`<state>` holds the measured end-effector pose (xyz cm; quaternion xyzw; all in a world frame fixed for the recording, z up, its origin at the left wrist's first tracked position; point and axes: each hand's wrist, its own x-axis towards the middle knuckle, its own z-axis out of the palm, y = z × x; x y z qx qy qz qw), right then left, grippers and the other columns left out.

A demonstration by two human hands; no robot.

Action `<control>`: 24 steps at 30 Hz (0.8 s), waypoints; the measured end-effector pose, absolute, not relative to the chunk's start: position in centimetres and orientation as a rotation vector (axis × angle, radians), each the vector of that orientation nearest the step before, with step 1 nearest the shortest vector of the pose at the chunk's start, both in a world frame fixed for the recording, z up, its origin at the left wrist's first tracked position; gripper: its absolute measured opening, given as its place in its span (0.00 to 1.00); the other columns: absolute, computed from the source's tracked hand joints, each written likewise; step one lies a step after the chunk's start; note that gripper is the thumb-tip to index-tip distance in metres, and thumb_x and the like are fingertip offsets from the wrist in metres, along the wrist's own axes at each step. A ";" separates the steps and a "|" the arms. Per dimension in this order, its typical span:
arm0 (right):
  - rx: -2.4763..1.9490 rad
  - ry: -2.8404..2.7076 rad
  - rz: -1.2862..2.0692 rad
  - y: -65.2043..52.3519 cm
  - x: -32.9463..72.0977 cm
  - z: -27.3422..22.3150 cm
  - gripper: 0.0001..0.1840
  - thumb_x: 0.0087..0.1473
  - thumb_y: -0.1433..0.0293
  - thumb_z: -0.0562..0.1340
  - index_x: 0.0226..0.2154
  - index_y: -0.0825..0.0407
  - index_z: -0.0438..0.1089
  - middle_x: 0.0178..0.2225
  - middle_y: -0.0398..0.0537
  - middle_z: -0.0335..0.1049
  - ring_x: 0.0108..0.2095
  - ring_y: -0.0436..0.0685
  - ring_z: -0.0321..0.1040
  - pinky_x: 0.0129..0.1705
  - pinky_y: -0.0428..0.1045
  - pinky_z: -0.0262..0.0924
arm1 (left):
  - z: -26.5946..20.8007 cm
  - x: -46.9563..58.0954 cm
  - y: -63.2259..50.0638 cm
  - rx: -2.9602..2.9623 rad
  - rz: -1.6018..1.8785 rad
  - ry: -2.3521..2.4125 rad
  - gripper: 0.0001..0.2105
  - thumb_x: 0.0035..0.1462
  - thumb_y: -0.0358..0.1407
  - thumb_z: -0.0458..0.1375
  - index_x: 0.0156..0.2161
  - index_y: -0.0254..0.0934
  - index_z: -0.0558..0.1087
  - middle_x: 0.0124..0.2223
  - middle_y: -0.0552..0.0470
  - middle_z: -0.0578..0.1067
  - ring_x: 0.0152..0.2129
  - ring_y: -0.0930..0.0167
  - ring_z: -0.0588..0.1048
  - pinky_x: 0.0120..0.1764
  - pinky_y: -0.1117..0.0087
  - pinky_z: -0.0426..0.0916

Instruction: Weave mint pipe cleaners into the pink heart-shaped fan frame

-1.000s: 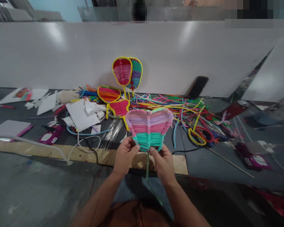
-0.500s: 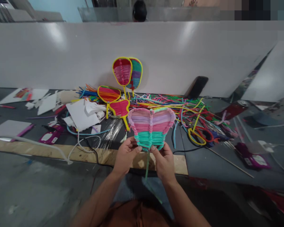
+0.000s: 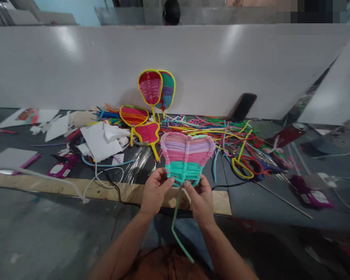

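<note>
A fan-shaped pipe-cleaner piece (image 3: 188, 153), banded in pink, lilac and turquoise with a ridge down its middle, is held up in front of me over the table's front edge. My left hand (image 3: 155, 190) pinches its lower left corner between thumb and fingers. At its lower right, my right hand (image 3: 200, 196) grips the turquoise edge, thumb near the middle ridge. From the bottom centre a loose green pipe cleaner (image 3: 175, 221) hangs down between my wrists, bent partway along. Fingertips behind the piece are partly hidden.
Several yellow-rimmed fan shapes (image 3: 150, 87) stand or lie behind the piece. Loose pipe cleaners (image 3: 192, 126) are heaped along the white partition (image 3: 105, 66). A phone (image 3: 244, 107) leans there. Papers (image 3: 100, 142), purple devices (image 3: 62, 166), scissors (image 3: 243, 168) and a red can (image 3: 291, 134) lie around.
The fan-shaped piece has turned slightly in my hands. The green pipe cleaner's hanging end has swung a little left and now shows a clear bend. Both hands keep their grip.
</note>
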<state>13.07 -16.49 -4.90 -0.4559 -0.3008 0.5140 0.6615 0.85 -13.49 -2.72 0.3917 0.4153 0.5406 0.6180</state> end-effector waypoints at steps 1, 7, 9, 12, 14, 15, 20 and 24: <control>-1.035 -0.690 1.155 -16.6 13.1 -4.9 0.15 0.47 0.65 0.66 0.37 0.49 0.65 0.31 0.41 0.70 0.31 0.50 0.66 0.38 0.48 0.62 | -2.7 0.9 -13.5 0.903 1.254 0.957 0.11 0.47 0.34 0.64 0.37 0.36 0.71 0.34 0.52 0.77 0.31 0.73 0.74 0.39 0.71 0.68; -1.066 -0.724 1.134 -16.8 13.0 -5.1 0.15 0.46 0.65 0.67 0.38 0.49 0.66 0.32 0.42 0.71 0.32 0.51 0.67 0.39 0.48 0.62 | -3.0 1.5 -13.4 0.902 1.310 1.003 0.10 0.49 0.34 0.62 0.38 0.36 0.70 0.34 0.52 0.75 0.31 0.72 0.74 0.37 0.71 0.68; -1.068 -0.730 1.130 -16.8 13.0 -5.1 0.15 0.47 0.65 0.67 0.38 0.49 0.67 0.32 0.42 0.71 0.33 0.51 0.67 0.39 0.47 0.62 | -3.2 1.6 -13.3 0.898 1.311 1.012 0.10 0.50 0.34 0.61 0.39 0.36 0.69 0.34 0.52 0.75 0.31 0.72 0.74 0.37 0.71 0.68; -1.054 -0.736 1.144 -16.8 13.0 -5.0 0.14 0.47 0.65 0.66 0.38 0.50 0.67 0.32 0.42 0.71 0.32 0.50 0.67 0.39 0.47 0.62 | -3.4 1.7 -13.2 0.897 1.327 1.032 0.11 0.50 0.34 0.61 0.39 0.36 0.69 0.35 0.52 0.75 0.30 0.73 0.73 0.36 0.71 0.68; -1.041 -0.732 1.154 -16.8 13.0 -4.9 0.14 0.47 0.64 0.66 0.37 0.50 0.67 0.32 0.43 0.71 0.32 0.51 0.67 0.39 0.48 0.62 | -3.4 1.7 -13.2 0.899 1.341 1.040 0.11 0.50 0.34 0.61 0.39 0.36 0.69 0.35 0.53 0.75 0.30 0.74 0.73 0.36 0.72 0.68; -1.033 -0.728 1.156 -16.7 13.1 -4.9 0.14 0.47 0.64 0.66 0.37 0.50 0.67 0.33 0.43 0.72 0.33 0.51 0.67 0.39 0.48 0.62 | -3.4 1.8 -13.1 0.899 1.345 1.037 0.11 0.50 0.34 0.61 0.39 0.36 0.69 0.35 0.53 0.75 0.30 0.74 0.73 0.36 0.72 0.68; -1.027 -0.739 1.156 -16.6 13.2 -5.2 0.14 0.48 0.64 0.65 0.37 0.51 0.67 0.34 0.44 0.72 0.34 0.51 0.67 0.41 0.49 0.62 | -3.5 1.7 -13.2 0.881 1.321 0.983 0.12 0.48 0.34 0.62 0.39 0.36 0.68 0.34 0.54 0.74 0.30 0.74 0.74 0.37 0.72 0.69; -1.070 -0.740 1.059 -16.4 13.5 -5.5 0.21 0.48 0.64 0.65 0.45 0.48 0.63 0.37 0.45 0.70 0.38 0.53 0.67 0.42 0.50 0.62 | -3.7 1.6 -13.3 0.870 1.325 0.979 0.13 0.48 0.35 0.63 0.39 0.36 0.68 0.33 0.53 0.75 0.29 0.73 0.74 0.35 0.71 0.69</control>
